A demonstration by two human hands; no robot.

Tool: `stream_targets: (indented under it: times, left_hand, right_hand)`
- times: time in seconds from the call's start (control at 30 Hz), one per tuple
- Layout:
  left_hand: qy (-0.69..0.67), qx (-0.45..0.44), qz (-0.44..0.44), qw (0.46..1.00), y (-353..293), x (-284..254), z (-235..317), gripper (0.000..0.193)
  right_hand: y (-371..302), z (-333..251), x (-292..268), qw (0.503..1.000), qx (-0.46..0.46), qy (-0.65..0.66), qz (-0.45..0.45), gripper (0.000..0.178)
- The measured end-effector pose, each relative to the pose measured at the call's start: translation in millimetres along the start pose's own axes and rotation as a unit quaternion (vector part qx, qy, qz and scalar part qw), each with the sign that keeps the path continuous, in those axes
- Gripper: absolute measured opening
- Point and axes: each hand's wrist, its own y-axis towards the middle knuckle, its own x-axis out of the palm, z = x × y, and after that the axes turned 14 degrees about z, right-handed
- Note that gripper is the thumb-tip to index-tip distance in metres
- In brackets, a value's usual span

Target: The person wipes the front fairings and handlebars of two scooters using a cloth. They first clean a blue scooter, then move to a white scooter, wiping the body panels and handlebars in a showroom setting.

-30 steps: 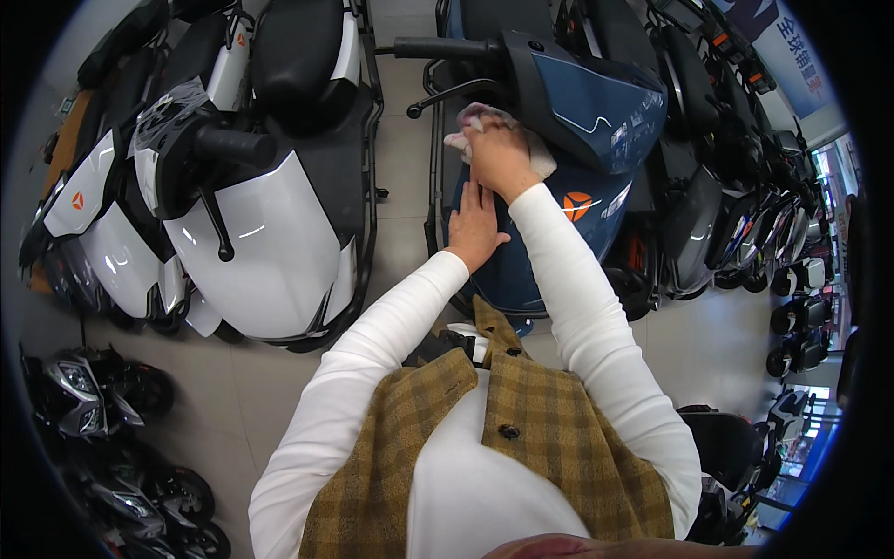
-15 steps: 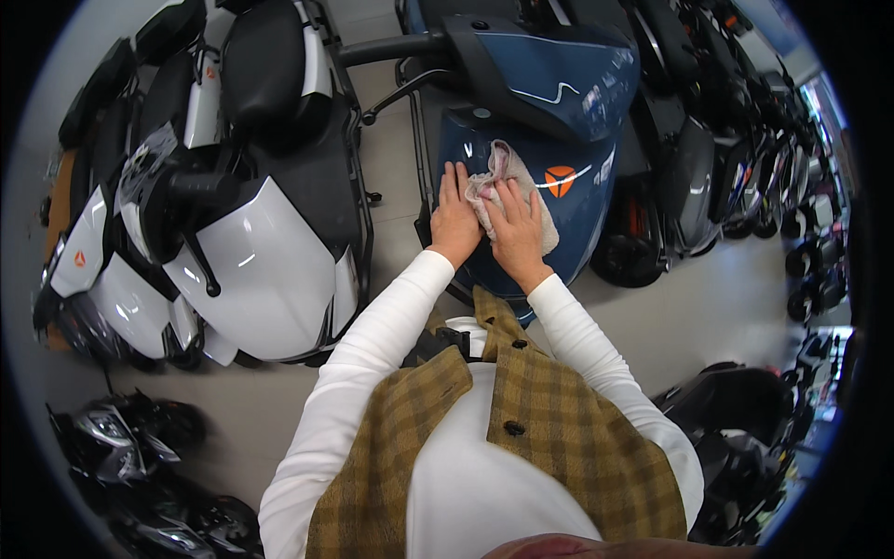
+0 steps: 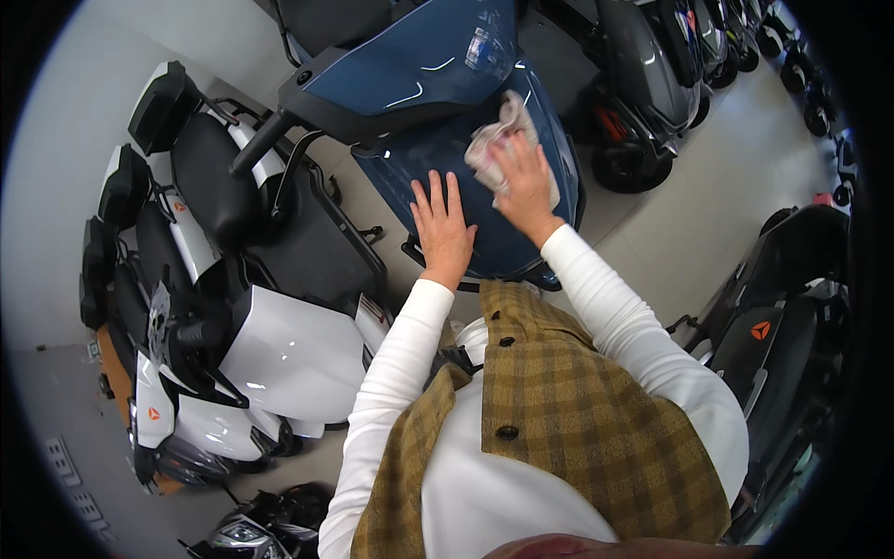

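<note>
Two hands are laid on the front panel of a dark blue scooter [image 3: 466, 186] seen from above. The left hand [image 3: 442, 224] is spread flat, fingers released and splayed, palm pressed against the blue bodywork with nothing held. The right hand [image 3: 523, 182] is set just beside it, higher on the panel, its fingers curled down over a crumpled pale cloth [image 3: 498, 140], which is pinned between palm and paint; part of the cloth is seen bunched beyond the fingertips. White sleeves and a tan checked vest are worn. A white and black scooter [image 3: 279, 345] is parked close to the left, with more lined up behind it along the wall. Dark scooters [image 3: 643, 84] are ranged to the right across the pale floor [image 3: 670, 233].
</note>
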Motion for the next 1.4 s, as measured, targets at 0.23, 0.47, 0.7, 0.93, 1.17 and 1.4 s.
stream_targets:
  times: [0.23, 0.47, 0.7, 0.93, 1.17, 1.4]
  left_hand:
    - [0.041, 0.001, -0.023, 0.999, 1, 0, 2, 0.112]
    - [0.055, 0.002, -0.041, 0.998, 2, -1, 5, 0.114]
    - [0.049, 0.024, 0.001, 0.999, 1, 3, 8, 0.106]
    - [0.05, 0.032, -0.006, 0.998, 4, 2, 11, 0.105]
    - [0.058, 0.037, -0.025, 0.997, 2, -1, 7, 0.108]
    - [0.061, 0.045, -0.023, 0.997, 3, 2, 5, 0.108]
  right_hand:
    - [13, 97, 10, 0.946, 0.318, 0.033, 0.048, 0.066]
    - [-56, 158, 10, 0.791, 0.572, 0.202, 0.087, 0.063]
    - [-100, 130, 26, 0.792, 0.585, 0.086, 0.152, 0.066]
    - [35, 38, 23, 0.965, 0.249, 0.036, 0.078, 0.072]
    - [103, 119, 16, 0.91, 0.373, 0.177, -0.034, 0.078]
    - [-9, 217, 11, 0.77, 0.589, 0.232, -0.079, 0.05]
